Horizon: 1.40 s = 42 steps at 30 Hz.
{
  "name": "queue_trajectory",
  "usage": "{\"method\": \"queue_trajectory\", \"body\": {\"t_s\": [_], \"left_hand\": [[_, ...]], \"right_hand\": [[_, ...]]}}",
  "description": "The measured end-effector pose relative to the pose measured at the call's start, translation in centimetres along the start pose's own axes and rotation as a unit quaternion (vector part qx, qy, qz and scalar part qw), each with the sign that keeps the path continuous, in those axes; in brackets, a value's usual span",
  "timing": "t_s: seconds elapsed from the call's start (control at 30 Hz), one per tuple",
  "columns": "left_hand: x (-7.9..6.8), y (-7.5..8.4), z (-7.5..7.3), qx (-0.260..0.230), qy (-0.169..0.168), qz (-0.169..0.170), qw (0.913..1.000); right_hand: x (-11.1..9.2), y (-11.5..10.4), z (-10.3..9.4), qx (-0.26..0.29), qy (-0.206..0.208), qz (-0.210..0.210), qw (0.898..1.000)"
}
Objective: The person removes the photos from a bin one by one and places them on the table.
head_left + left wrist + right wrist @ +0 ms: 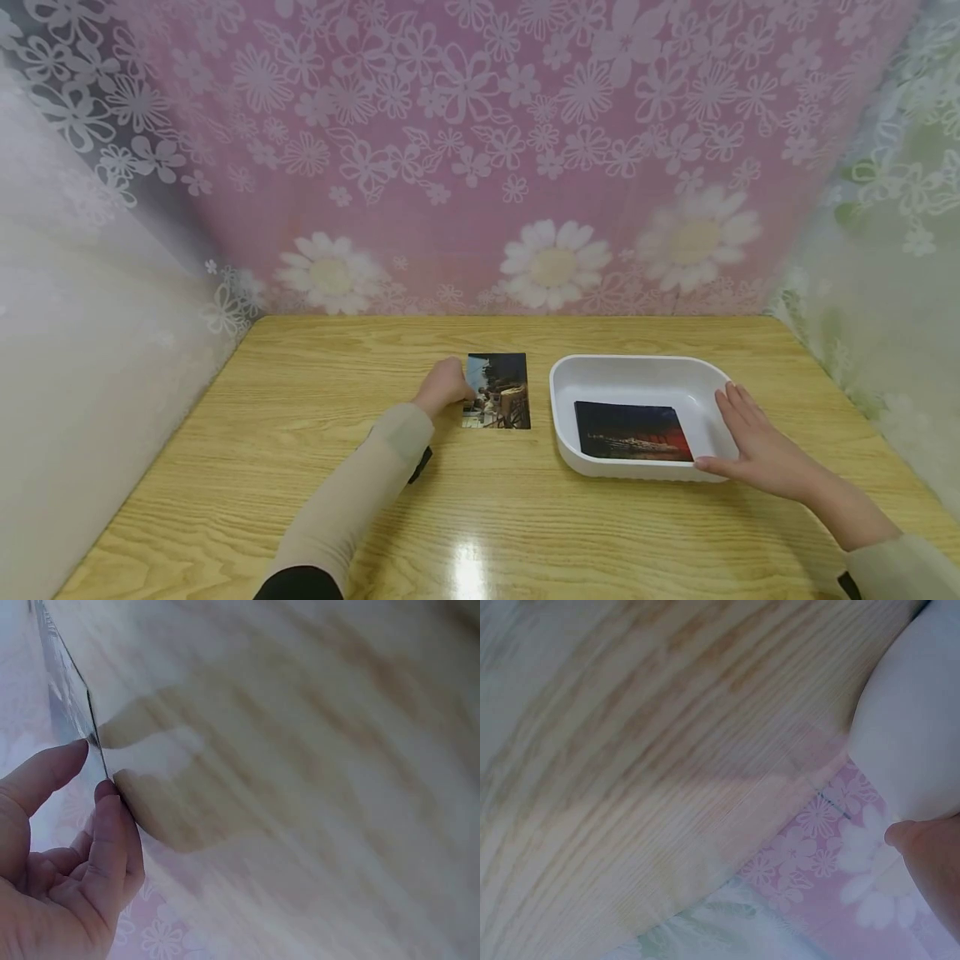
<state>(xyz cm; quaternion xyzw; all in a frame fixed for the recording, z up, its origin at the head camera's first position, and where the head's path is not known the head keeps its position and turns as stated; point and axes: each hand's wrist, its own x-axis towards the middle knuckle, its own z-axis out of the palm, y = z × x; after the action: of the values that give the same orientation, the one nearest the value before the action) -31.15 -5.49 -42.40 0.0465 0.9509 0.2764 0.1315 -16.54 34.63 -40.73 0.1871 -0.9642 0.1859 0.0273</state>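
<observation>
the left hand (442, 386) has its thumb and fingertips at the left edge of the photo card (498, 387), touching it, but i can't tell if they pinch it. the card lies on the wooden table (600, 537), just left of the white plastic tub (637, 470). it is thin and low on the wood, so the fingers might slip off, or just push it along, if they can't get under it. a hard squeeze could bend it. the right hand (761, 446) is spread wide, with its fingers on the tub's right rim and its thumb near the front corner. if that hand leans too hard, the tub could slide or tip. inside lies a dark red and black photo (633, 433). behind is a pink flowery cloth (435, 158).
</observation>
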Motion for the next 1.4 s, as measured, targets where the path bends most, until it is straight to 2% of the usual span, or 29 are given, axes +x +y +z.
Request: {"method": "queue_trajectory", "body": {"t_s": [0.23,0.33,0.47,0.63,0.83,1.1,1.4], "left_hand": [[0.0,0.2,0.0,0.02,0.0,0.009,0.9998],[-0.1,0.3,-0.1,0.003,0.0,0.032,0.9995],[-0.7,1.1,-0.6,-0.058,0.008,0.076,0.9954],[-1.1,2.8,-1.3,-0.121,0.016,0.142,0.9824],[-1.0,4.7,-0.8,-0.166,0.019,0.204,0.9647],[-1.3,7.2,1.2,-0.257,-0.015,0.231,0.9383],[-1.5,10.8,3.6,-0.334,-0.045,0.248,0.908]], "right_hand": [[-0.1,0.1,-0.1,0.008,-0.004,0.001,1.0],[0.0,0.1,-0.1,0.007,-0.004,0.001,1.0],[0.0,0.1,0.0,0.003,-0.001,-0.002,1.0],[-0.1,0.1,0.1,0.0,0.006,-0.008,1.0],[0.0,0.1,0.1,-0.001,0.006,-0.006,1.0],[0.0,0.0,0.2,-0.004,0.008,-0.011,1.0],[0.0,0.1,0.2,-0.006,0.008,-0.009,1.0]]}}
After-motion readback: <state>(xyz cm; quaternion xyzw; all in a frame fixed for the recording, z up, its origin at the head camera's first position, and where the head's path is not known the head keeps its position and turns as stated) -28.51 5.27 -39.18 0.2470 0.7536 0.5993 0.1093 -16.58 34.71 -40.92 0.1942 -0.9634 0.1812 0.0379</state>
